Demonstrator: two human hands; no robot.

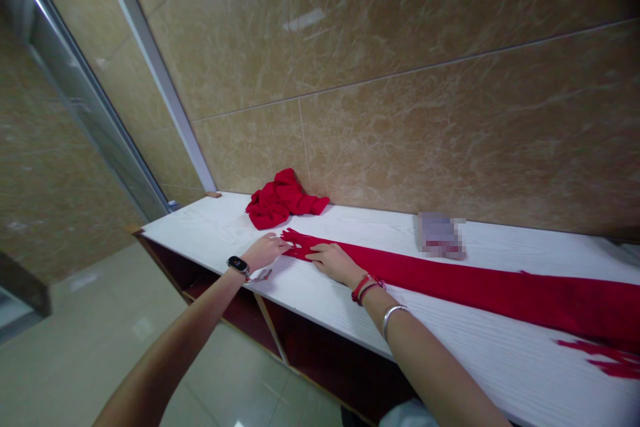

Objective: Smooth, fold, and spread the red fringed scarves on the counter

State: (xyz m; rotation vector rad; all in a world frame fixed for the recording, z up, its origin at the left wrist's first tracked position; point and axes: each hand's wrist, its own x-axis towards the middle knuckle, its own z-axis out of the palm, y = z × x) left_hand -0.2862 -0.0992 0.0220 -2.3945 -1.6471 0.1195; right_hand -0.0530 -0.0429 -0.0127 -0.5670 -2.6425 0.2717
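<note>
1. Centre of frame: long red strip of cloth (pixel 440 273), fringed at its left end, lying along the white counter (pixel 190 233) and running off at the right edge.
2. Left hand (pixel 267 250), just left of centre: fingers bent, partly closed, tips at the fringe (pixel 289 235). Cannot tell whether any strand is pinched.
3. Right hand (pixel 337 262): palm down, fingers loosely apart, resting on the strip just right of the fringe; no grip around it shows.
4. Step in hand, as I judge it: straightening the fringed end, right hand steadying, left hand working the strands.
5. Next move calls for light fingertips on the strands and steady pressure from the right; a hard tug could skew the strip.
6. Nearby: crumpled red cloth (pixel 285 200) above the left hand, against the wall; pixelated object (pixel 443 237) right of centre; loose red strands (pixel 607 357) lower right.
</note>
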